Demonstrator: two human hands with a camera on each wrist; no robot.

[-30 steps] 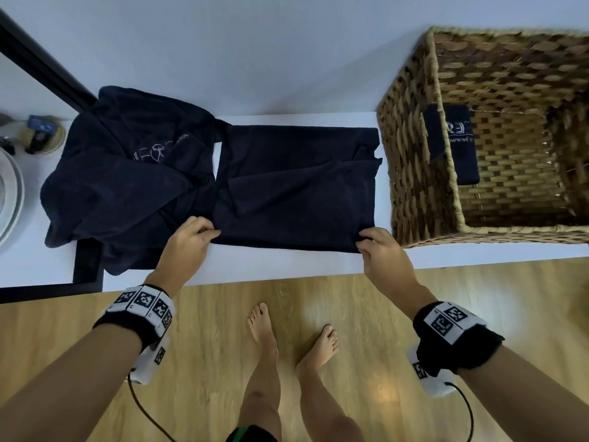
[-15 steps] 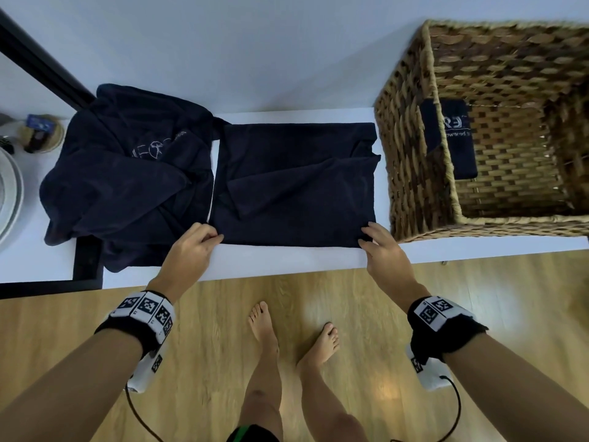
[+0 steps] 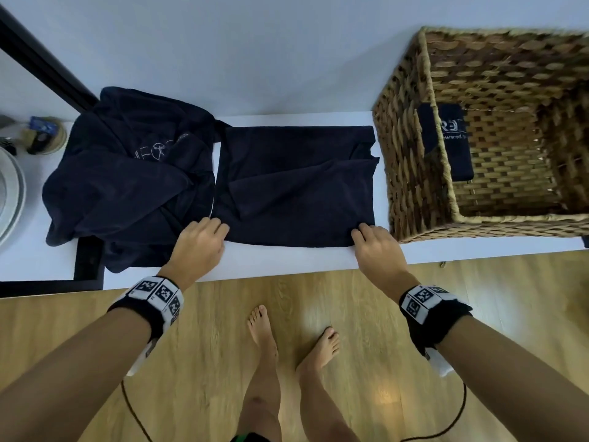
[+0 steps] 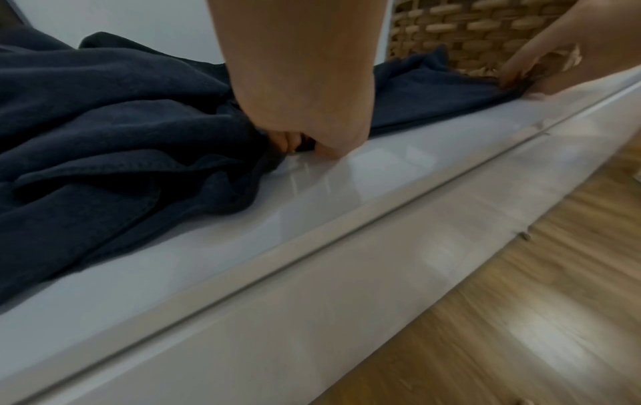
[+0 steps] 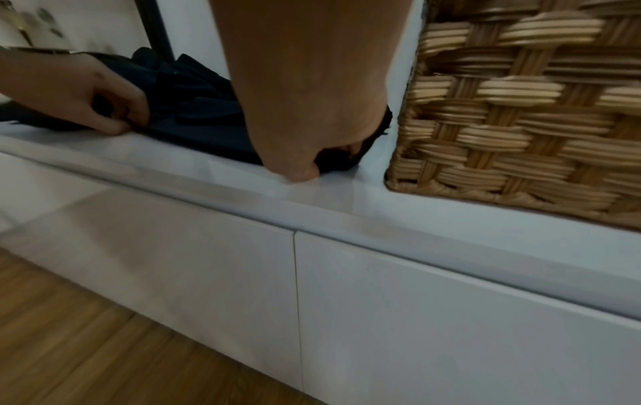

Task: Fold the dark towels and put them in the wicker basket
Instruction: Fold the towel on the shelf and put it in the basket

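Observation:
A dark navy towel [image 3: 296, 183] lies spread on the white counter [image 3: 287, 260], rumpled across its middle. My left hand [image 3: 204, 239] pinches its near left corner [image 4: 305, 145]. My right hand [image 3: 373, 247] pinches the near right corner [image 5: 336, 161], just left of the wicker basket [image 3: 411, 173]. A heap of unfolded dark towels [image 3: 127, 173] with a pale logo sits to the left, touching the spread towel. One folded dark towel [image 3: 455, 145] lies inside the basket against its left wall.
Stacked white plates [image 3: 9, 193] and a small jar [image 3: 47, 135] stand at the far left. A black frame post [image 3: 41, 62] rises behind the heap. The counter's front edge runs just below my hands, with wooden floor [image 3: 207, 362] and my bare feet beneath.
Both hands have stayed at the towel's near corners with only small shifts. The towel's near edge has been drawn a little straighter, and the head view has drifted slightly.

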